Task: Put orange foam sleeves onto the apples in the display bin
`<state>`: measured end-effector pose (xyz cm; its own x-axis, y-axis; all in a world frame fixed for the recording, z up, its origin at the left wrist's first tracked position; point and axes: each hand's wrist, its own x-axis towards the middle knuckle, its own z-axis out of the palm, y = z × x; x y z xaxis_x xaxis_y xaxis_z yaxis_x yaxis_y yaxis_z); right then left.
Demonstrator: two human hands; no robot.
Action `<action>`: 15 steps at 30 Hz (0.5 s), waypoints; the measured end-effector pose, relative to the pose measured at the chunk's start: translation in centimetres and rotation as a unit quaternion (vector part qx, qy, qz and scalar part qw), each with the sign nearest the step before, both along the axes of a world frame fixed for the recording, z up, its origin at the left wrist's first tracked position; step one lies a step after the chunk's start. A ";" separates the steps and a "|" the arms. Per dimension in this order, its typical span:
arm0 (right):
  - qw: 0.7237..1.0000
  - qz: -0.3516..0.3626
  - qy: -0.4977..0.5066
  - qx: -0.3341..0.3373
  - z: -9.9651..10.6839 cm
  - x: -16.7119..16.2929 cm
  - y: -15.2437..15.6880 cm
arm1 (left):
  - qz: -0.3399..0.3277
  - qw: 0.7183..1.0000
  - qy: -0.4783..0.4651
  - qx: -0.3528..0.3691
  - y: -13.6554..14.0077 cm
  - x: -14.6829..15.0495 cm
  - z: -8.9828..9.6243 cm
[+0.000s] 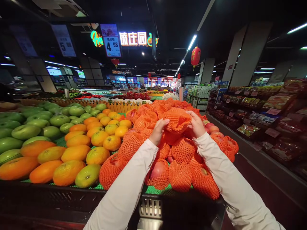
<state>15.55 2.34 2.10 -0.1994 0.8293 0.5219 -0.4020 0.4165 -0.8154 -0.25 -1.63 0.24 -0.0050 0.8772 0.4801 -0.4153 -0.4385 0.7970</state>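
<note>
Between my hands, above a heap of netted fruit, is an orange foam fruit net [177, 120]. Its opening faces right, and I cannot tell whether a fruit is inside. My left hand [157, 131] grips its left side with the thumb on top. On the right, my right hand [196, 124] pinches the edge by the opening; some fingers are hidden behind the net. Below lie several apples in the same netting, one red apple [157, 169] showing through its open net. Bare red apples [214, 128] lie beyond my right wrist.
Left of the heap are oranges [112, 142] and green round fruit [76, 111]. A black crate edge [72, 199] runs along the front, with a slotted metal-like panel [150, 207]. Shelves of packaged goods [271, 111] stand across the aisle on the right. Price signs [110, 41] hang overhead.
</note>
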 end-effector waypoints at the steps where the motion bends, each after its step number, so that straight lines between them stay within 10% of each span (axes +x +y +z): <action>1: 1.000 0.013 0.005 -0.001 0.1 0.0 -0.2 | 0.021 1.000 -0.012 -0.014 0.1 0.0 0.0; 15: 0.993 0.119 -0.003 -0.001 -0.2 -0.5 -1.3 | 0.122 0.990 0.043 0.061 0.0 0.3 0.7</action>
